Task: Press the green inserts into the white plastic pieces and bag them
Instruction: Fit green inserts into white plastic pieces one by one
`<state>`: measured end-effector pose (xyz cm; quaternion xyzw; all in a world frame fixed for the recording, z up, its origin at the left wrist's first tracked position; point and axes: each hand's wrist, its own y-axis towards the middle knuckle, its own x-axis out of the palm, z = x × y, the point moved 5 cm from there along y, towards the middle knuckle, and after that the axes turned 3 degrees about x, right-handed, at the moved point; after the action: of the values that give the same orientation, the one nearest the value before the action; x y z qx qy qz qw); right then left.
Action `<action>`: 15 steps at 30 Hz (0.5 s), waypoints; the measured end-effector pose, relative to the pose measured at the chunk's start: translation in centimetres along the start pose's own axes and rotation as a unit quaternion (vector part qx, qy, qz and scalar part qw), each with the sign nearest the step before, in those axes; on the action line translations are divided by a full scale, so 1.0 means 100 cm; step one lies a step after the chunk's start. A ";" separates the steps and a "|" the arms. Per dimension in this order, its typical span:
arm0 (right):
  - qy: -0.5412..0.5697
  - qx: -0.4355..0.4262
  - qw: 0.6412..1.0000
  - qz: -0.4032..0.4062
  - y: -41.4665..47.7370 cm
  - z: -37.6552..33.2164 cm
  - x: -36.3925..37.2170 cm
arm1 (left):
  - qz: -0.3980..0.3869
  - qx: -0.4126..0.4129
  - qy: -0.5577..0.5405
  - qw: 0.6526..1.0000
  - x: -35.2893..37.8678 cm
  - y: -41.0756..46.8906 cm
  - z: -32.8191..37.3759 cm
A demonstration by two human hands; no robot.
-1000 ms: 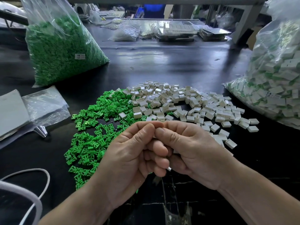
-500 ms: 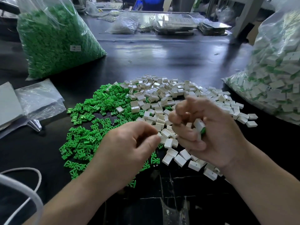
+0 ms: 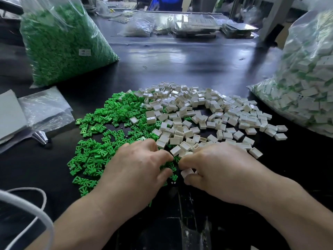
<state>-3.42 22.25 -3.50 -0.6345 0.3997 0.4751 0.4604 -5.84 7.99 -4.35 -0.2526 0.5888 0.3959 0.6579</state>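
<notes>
Bag (image 3: 47, 8) holds green inserts (image 3: 64, 42); right hand (image 3: 221, 173) pinches white piece (image 3: 187, 173), left hand (image 3: 137, 171) curled, hold unclear.

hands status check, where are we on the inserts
Left hand down in the green inserts, grip unclear. Right hand pinching one white piece. Nothing blocking; bag of assembled pieces at right.
</notes>
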 end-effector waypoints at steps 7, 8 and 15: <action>0.123 0.002 0.976 0.179 0.006 0.013 -0.005 | 0.040 0.011 -0.045 0.998 0.001 0.000 -0.004; 0.162 0.010 0.966 0.201 0.005 0.016 -0.008 | 0.045 0.014 -0.048 0.998 0.001 0.001 -0.004; 0.622 0.038 0.779 0.074 0.010 0.028 0.002 | 0.109 -0.045 -0.300 0.947 -0.007 0.002 -0.012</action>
<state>-4.96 24.66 -4.21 -0.7424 0.6625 -0.0057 0.0996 -6.65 6.97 -3.82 -0.0858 0.3700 0.5482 0.7451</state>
